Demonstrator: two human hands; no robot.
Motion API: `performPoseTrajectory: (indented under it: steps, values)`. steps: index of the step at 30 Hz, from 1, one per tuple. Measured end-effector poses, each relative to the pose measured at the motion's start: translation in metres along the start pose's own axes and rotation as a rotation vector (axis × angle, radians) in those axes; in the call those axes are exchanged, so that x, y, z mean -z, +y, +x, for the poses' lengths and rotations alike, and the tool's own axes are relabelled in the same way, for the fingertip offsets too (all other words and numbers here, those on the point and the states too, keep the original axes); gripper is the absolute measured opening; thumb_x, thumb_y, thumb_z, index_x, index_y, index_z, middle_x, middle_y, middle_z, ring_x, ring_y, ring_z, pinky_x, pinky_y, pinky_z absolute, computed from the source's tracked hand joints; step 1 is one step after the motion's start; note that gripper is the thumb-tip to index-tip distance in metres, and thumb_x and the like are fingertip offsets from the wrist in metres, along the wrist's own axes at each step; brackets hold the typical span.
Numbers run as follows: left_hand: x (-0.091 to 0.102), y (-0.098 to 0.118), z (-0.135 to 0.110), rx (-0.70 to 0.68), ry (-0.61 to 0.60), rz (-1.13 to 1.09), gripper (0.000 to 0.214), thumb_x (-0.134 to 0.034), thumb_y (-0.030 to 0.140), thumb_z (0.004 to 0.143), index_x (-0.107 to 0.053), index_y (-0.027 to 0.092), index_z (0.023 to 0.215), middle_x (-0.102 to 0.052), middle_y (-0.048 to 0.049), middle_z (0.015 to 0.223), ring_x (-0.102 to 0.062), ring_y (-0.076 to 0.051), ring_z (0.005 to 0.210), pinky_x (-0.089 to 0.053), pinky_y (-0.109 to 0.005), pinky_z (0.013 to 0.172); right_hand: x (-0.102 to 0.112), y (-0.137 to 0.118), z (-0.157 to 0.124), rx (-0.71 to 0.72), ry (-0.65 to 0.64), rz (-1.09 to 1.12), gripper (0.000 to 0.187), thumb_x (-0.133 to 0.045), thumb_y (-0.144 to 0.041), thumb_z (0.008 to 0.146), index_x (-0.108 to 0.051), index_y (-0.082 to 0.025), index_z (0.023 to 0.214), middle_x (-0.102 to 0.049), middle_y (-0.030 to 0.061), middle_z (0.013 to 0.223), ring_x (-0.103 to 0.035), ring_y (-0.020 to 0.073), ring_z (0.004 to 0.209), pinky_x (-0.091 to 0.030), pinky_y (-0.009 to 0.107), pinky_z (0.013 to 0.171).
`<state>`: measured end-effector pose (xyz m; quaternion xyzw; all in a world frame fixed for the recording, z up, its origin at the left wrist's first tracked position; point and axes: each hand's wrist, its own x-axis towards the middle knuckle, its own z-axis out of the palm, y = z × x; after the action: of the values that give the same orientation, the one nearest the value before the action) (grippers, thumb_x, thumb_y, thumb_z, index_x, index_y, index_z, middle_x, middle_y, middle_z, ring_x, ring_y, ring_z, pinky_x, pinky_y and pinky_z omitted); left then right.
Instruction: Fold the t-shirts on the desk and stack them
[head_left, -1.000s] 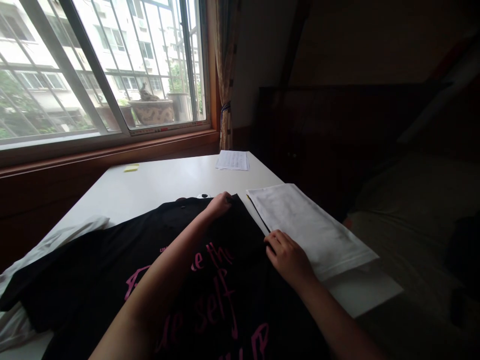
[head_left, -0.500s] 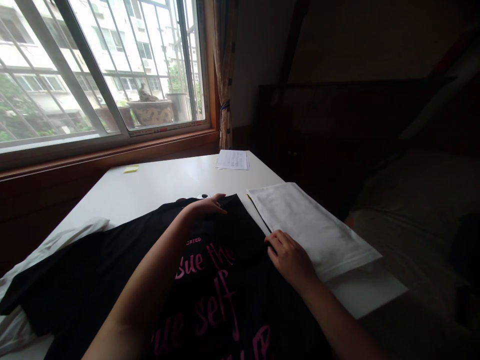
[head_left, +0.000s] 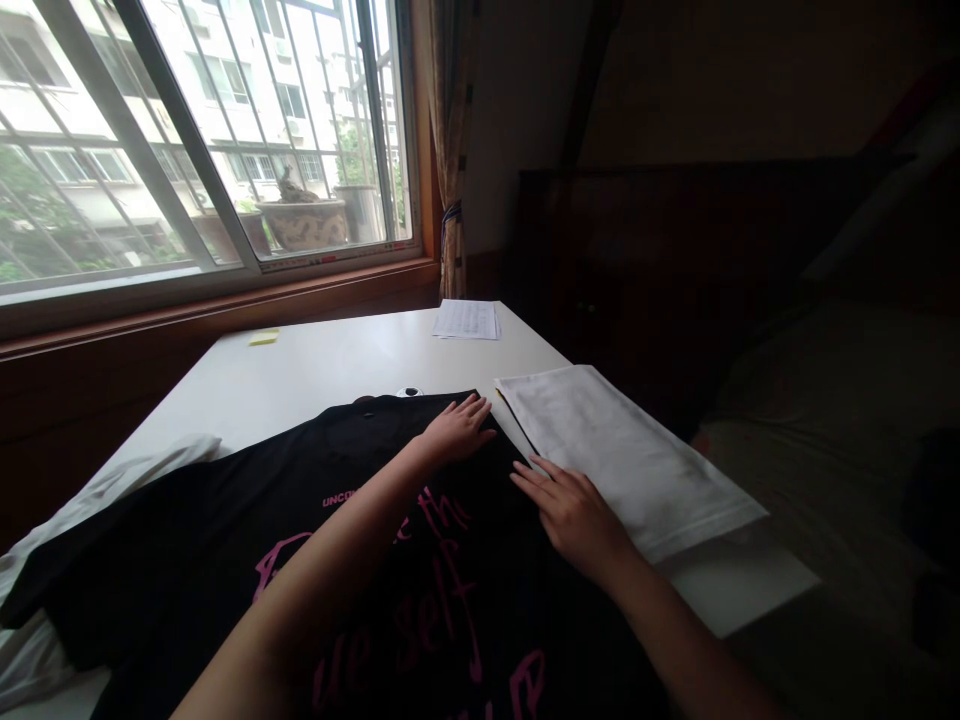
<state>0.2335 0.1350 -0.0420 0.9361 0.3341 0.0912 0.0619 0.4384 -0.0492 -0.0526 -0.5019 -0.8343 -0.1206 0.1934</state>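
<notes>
A black T-shirt (head_left: 247, 510) with pink lettering lies spread over the near part of the white table (head_left: 352, 350). My left hand (head_left: 459, 428) rests flat on its far right corner, fingers stretched toward the edge. Lower down, my right hand (head_left: 574, 510) lies on the shirt's right edge with its fingers extended and slightly apart. Neither hand grips the cloth. To the right of my right hand is a folded white cloth (head_left: 622, 450), with a thin dark line along its left edge. My left forearm covers part of the lettering.
Printed papers (head_left: 466, 320) lie at the table's far end, and a yellow sticky note (head_left: 264, 337) at the far left. A small white round object (head_left: 409, 392) with a dark centre sits behind the shirt. White fabric (head_left: 161, 468) shows under its left side. A barred window stands beyond.
My left hand has moved right and toward me, from the shirt's far edge onto its right corner. My right hand's fingers have straightened and released the shirt's edge.
</notes>
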Motion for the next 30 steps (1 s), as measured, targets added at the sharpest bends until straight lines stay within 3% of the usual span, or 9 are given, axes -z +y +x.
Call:
performPoseTrajectory:
  steps: [4,9,14,16,21,24,30]
  values:
    - [-0.021,-0.004,0.008,0.073,-0.002,0.081,0.066,-0.030,0.055,0.106,-0.028,0.020,0.161,-0.025,-0.0093,0.169,-0.020,-0.026,0.157,-0.019,-0.052,0.126,0.000,0.002,-0.001,0.046,0.018,0.075,0.059,-0.051,0.003,0.081,-0.066,-0.020,0.134,-0.067,0.0060,0.138,-0.056,0.0243,0.135,-0.047,0.046,0.110]
    - [-0.025,-0.018,0.022,0.089,0.002,0.099,0.068,-0.027,0.056,0.106,-0.025,0.019,0.162,-0.021,-0.0090,0.169,-0.018,-0.025,0.157,-0.017,-0.052,0.127,0.003,0.002,-0.005,0.056,0.088,0.221,0.049,-0.052,0.003,0.077,-0.076,-0.019,0.113,-0.078,0.0056,0.116,-0.071,0.0214,0.113,-0.055,0.038,0.101]
    - [-0.028,-0.025,0.030,0.092,-0.001,0.094,0.070,-0.027,0.058,0.105,-0.025,0.019,0.162,-0.020,-0.0091,0.169,-0.018,-0.026,0.157,-0.016,-0.055,0.126,0.010,0.000,-0.007,0.056,0.120,0.284,0.037,-0.052,0.000,0.080,-0.076,-0.020,0.100,-0.080,0.0048,0.101,-0.075,0.0204,0.095,-0.059,0.037,0.089]
    - [-0.029,-0.026,0.030,0.091,0.004,0.091,0.070,-0.027,0.059,0.105,-0.025,0.019,0.163,-0.019,-0.0090,0.170,-0.018,-0.026,0.157,-0.017,-0.055,0.126,0.013,-0.002,-0.005,0.065,0.130,0.281,0.039,-0.051,0.000,0.081,-0.074,-0.019,0.105,-0.079,0.0062,0.107,-0.074,0.0210,0.098,-0.059,0.039,0.091]
    - [-0.029,-0.024,0.029,0.094,0.027,0.086,0.069,-0.030,0.058,0.105,-0.025,0.022,0.163,-0.021,-0.0090,0.169,-0.019,-0.027,0.157,-0.017,-0.055,0.126,0.018,-0.009,0.002,0.163,0.033,0.289,0.056,-0.052,-0.003,0.084,-0.062,-0.021,0.137,-0.068,0.0082,0.136,-0.060,0.0243,0.131,-0.049,0.048,0.111]
    - [-0.030,-0.024,0.029,0.103,0.038,0.087,0.068,-0.031,0.058,0.104,-0.025,0.022,0.162,-0.022,-0.0088,0.169,-0.019,-0.027,0.157,-0.017,-0.054,0.126,0.018,-0.011,0.002,0.190,-0.020,0.354,0.046,-0.057,-0.009,0.088,-0.067,-0.023,0.131,-0.072,0.0063,0.129,-0.065,0.0229,0.124,-0.050,0.046,0.111]
    - [-0.025,-0.020,0.031,0.140,0.061,0.093,0.065,-0.032,0.056,0.105,-0.027,0.025,0.162,-0.023,-0.0075,0.169,-0.019,-0.029,0.157,-0.018,-0.058,0.125,0.016,-0.011,-0.004,0.162,-0.004,0.425,0.033,-0.060,-0.011,0.087,-0.074,-0.022,0.114,-0.076,0.0051,0.120,-0.070,0.0212,0.116,-0.057,0.038,0.100]
